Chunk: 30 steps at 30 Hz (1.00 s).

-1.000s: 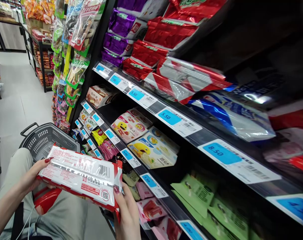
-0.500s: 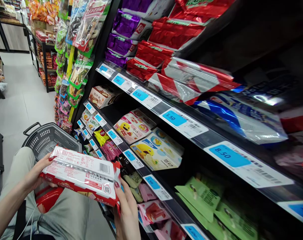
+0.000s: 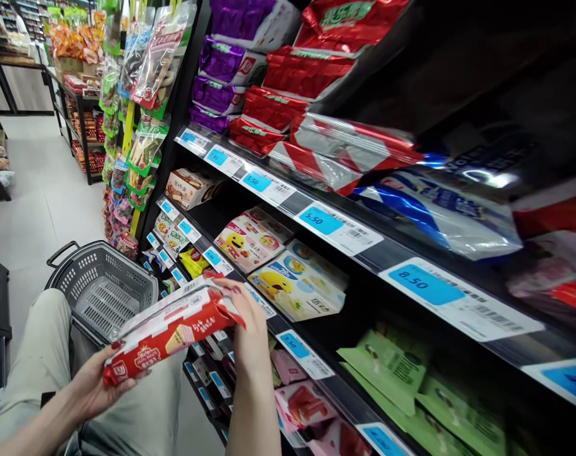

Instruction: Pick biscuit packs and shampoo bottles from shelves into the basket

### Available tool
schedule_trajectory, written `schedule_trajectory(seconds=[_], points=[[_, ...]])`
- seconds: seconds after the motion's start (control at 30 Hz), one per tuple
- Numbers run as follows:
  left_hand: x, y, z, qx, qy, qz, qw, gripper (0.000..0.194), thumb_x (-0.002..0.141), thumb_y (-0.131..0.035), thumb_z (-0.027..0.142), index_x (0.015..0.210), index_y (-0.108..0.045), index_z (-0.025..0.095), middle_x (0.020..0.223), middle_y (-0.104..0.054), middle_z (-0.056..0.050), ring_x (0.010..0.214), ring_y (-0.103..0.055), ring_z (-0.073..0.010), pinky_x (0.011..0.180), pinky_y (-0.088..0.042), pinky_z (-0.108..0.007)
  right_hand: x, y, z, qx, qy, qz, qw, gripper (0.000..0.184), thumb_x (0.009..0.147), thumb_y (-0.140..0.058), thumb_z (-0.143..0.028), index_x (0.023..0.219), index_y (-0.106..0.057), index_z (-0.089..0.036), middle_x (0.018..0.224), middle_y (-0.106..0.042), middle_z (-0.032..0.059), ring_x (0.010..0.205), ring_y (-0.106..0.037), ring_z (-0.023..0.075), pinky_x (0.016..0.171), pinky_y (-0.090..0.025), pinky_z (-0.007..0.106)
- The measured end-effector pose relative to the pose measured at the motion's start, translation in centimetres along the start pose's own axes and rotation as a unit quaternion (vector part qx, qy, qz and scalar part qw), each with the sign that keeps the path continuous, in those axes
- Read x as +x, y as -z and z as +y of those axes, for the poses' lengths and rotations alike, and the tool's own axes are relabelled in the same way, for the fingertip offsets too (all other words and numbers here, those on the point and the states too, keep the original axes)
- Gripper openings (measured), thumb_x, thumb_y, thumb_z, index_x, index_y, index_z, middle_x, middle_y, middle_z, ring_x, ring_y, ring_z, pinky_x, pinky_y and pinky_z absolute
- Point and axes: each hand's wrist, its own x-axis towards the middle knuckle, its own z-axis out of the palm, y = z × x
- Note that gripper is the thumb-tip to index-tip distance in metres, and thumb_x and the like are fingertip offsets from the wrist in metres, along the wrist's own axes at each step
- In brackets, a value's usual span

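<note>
I hold a long red and white wafer packet (image 3: 171, 328) with both hands in front of the shop shelves. My left hand (image 3: 95, 386) grips its lower left end from beneath, fingers curled round it. My right hand (image 3: 247, 320) holds the upper right end, fingers closed on the crimped edge. The packet is tilted, its red front side facing me. Below it lie my knee in light trousers (image 3: 36, 354) and a grey plastic shopping basket (image 3: 102, 294) on the floor.
Shelves of snack packets fill the right side: red and purple bags (image 3: 269, 95) on top, yellow-face boxes (image 3: 292, 285) in the middle, green packets (image 3: 402, 380) lower down. Blue price tags (image 3: 338, 229) line the shelf edges. Hanging snack bags (image 3: 145, 82) are at the aisle end. Grey floor stretches left.
I have turned the packet over: its barcode back faced up before, its red front faces me now. My right hand rose to the upper end and my left slid beneath.
</note>
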Motion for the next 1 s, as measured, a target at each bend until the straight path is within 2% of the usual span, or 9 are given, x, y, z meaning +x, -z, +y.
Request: schedule_trajectory(seconds=[0.13,0.27,0.4,0.47,0.53,0.6,0.73,0.83,1.0], points=[[0.6,0.1,-3.5,-0.095,0.098,-0.065,0.988,0.084,0.073,-0.076,0.024,0.140,-0.032,-0.003,0.090,-0.075,-0.016,0.069,-0.073,-0.0196,0.054,-0.056,-0.018,2.4,-2.2,-2.4,-0.124,0.048,-0.030,0.991,0.046,0.081,-0.043,-0.060,0.068,-0.059,-0.019,0.058,-0.054,0.0004,0.055,-0.045,0.0154,0.055,-0.031,0.027],[0.7,-0.4,-4.9,-0.136,0.139,-0.099,0.976,0.076,0.063,-0.085,0.022,0.132,-0.052,0.015,0.088,-0.076,-0.009,0.068,-0.072,-0.0146,0.052,-0.054,-0.012,3.1,-4.5,-3.8,-0.184,0.101,-0.031,0.977,0.046,0.082,-0.038,-0.055,0.056,-0.049,-0.020,0.051,-0.046,-0.0011,0.053,-0.039,0.0139,0.055,-0.028,0.027],[0.3,-0.6,-4.8,-0.159,0.126,-0.125,0.971,0.093,0.058,-0.088,0.026,0.141,-0.044,0.024,0.076,-0.075,-0.011,0.068,-0.072,-0.0156,0.051,-0.052,-0.009,3.0,-5.4,-4.2,-0.173,0.112,-0.050,0.977,0.045,0.083,-0.036,-0.054,0.058,-0.049,-0.019,0.053,-0.047,-0.0015,0.054,-0.037,0.0127,0.055,-0.027,0.027],[0.1,-0.6,-4.7,-0.158,0.113,-0.122,0.973,0.099,0.058,-0.088,0.024,0.145,-0.038,0.025,0.085,-0.076,-0.012,0.068,-0.071,-0.0149,0.050,-0.051,-0.009,2.9,-5.4,-4.2,-0.162,0.112,-0.053,0.979,0.044,0.083,-0.037,-0.053,0.058,-0.050,-0.019,0.052,-0.046,-0.0023,0.053,-0.037,0.0123,0.054,-0.026,0.026],[0.0,-0.5,-4.5,-0.136,0.091,-0.115,0.980,0.097,0.056,-0.088,0.025,0.142,-0.042,0.031,0.104,-0.074,-0.010,0.068,-0.070,-0.0134,0.050,-0.052,-0.010,2.9,-5.3,-4.2,-0.142,0.102,-0.059,0.983,0.043,0.083,-0.039,-0.052,0.059,-0.051,-0.019,0.051,-0.044,-0.0031,0.052,-0.036,0.0120,0.053,-0.026,0.026],[-0.2,-0.5,-4.3,-0.086,0.057,-0.109,0.989,0.081,0.056,-0.088,0.030,0.131,-0.055,0.032,0.117,-0.070,-0.008,0.070,-0.070,-0.0122,0.051,-0.051,-0.011,2.9,-5.1,-4.1,-0.098,0.084,-0.065,0.989,0.041,0.080,-0.042,-0.053,0.060,-0.052,-0.019,0.053,-0.047,-0.0024,0.053,-0.039,0.0126,0.054,-0.028,0.026],[0.0,0.0,-3.8,0.043,-0.048,-0.086,0.994,0.047,0.058,-0.086,0.036,0.101,-0.070,0.025,0.113,-0.071,-0.007,0.087,-0.070,-0.0206,0.058,-0.052,-0.021,2.9,-4.3,-3.3,0.045,0.062,-0.102,0.992,0.038,0.075,-0.052,-0.053,0.064,-0.057,-0.018,0.065,-0.057,0.0011,0.062,-0.050,0.0159,0.062,-0.035,0.028],[-0.1,0.1,-2.9,0.104,-0.145,-0.039,0.983,0.064,0.058,-0.086,0.038,0.115,-0.062,0.025,0.104,-0.072,-0.009,0.095,-0.068,-0.0297,0.061,-0.055,-0.032,2.5,-3.1,-2.3,0.130,0.061,-0.133,0.981,0.039,0.072,-0.056,-0.056,0.071,-0.064,-0.018,0.069,-0.059,0.0021,0.065,-0.052,0.0181,0.066,-0.038,0.029],[-1.7,-1.5,-0.7,0.200,-0.309,0.063,0.928,0.105,0.055,-0.088,0.030,0.141,-0.029,0.030,0.115,-0.066,-0.010,0.083,-0.069,-0.0275,0.057,-0.058,-0.035,1.8,0.1,-0.3,0.167,-0.007,-0.182,0.969,0.064,0.067,-0.053,-0.075,0.093,-0.070,-0.019,0.096,-0.067,0.0086,0.089,-0.060,0.0285,0.081,-0.044,0.037]])
